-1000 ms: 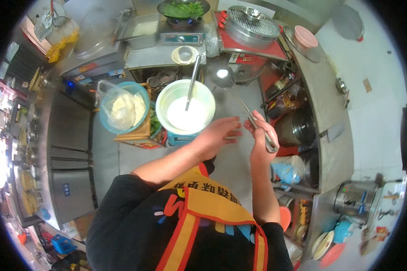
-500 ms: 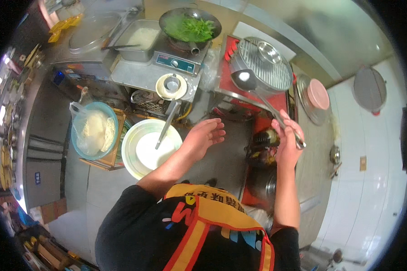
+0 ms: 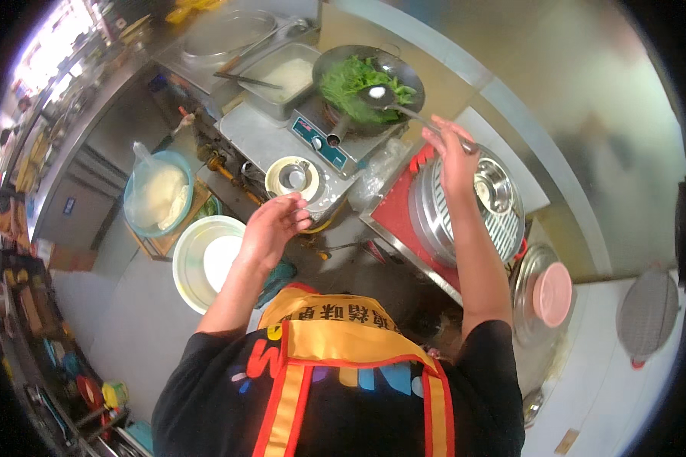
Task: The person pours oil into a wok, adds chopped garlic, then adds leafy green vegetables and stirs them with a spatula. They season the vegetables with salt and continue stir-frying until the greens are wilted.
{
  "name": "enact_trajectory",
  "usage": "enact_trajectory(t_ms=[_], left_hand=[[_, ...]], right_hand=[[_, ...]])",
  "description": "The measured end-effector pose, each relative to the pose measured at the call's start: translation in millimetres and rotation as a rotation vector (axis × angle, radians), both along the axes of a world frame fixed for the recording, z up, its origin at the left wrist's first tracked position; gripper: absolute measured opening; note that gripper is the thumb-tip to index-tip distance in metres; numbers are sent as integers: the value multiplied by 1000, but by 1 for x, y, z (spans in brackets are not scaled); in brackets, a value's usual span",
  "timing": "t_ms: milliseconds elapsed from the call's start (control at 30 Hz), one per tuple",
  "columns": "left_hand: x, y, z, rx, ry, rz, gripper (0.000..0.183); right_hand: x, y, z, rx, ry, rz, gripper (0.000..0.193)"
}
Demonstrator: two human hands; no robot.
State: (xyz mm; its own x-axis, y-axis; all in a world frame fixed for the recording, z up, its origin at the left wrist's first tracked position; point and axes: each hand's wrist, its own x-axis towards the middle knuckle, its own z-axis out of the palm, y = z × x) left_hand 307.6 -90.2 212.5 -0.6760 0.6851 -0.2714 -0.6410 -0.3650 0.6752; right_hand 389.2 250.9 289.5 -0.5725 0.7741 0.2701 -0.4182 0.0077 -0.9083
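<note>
My right hand is closed round the handle of a long metal ladle. The ladle's dark bowl holds a small white heap and hangs over a black wok. Leafy greens fill much of the wok; whether the ladle touches them I cannot tell. My left hand is empty, its fingers loosely bent and apart. It hovers near a white tub and in front of a cream bowl with a small metal cup in it.
The wok stands on a cooker with a control panel. Left of it is a metal tray of white contents. A lidded steamer stands on a red-topped stand at right. A blue basin holds bagged dough-like stuff. A pink bowl sits farther right.
The ladle in my right hand has gone from above the steamer to over the wok. My left hand has drawn back to the left, nearer the cream bowl. The view has turned.
</note>
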Motion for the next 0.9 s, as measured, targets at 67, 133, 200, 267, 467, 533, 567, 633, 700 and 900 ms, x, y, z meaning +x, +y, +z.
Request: enact_trajectory(t_ms=[67, 133, 200, 267, 467, 533, 567, 633, 700, 900], left_hand=[[-6, 0, 0, 16, -14, 85, 24], [-13, 9, 0, -14, -19, 142, 24], [-19, 20, 3, -37, -16, 191, 25], [-37, 40, -3, -43, -8, 212, 26], [-108, 116, -11, -7, 36, 153, 25], [-129, 141, -17, -92, 96, 189, 25], [-139, 151, -22, -138, 128, 202, 24], [-155, 170, -40, -193, 129, 177, 27], [-167, 183, -53, -212, 19, 125, 29], [-153, 204, -35, -58, -398, -355, 32]], right_hand=[[-34, 28, -7, 16, 24, 32, 22], [-59, 55, -10, 80, 13, 31, 22], [-75, 76, -15, 105, -24, 37, 22], [-83, 91, -13, 105, -143, 18, 22], [-77, 128, 11, 152, -257, 23, 25], [-75, 141, 16, 234, -372, 9, 25], [-75, 146, 17, 270, -400, -2, 24], [-76, 155, 21, 341, -455, -17, 23], [-75, 157, 36, 405, -589, -15, 20], [-83, 225, 26, 436, -761, 169, 29]])
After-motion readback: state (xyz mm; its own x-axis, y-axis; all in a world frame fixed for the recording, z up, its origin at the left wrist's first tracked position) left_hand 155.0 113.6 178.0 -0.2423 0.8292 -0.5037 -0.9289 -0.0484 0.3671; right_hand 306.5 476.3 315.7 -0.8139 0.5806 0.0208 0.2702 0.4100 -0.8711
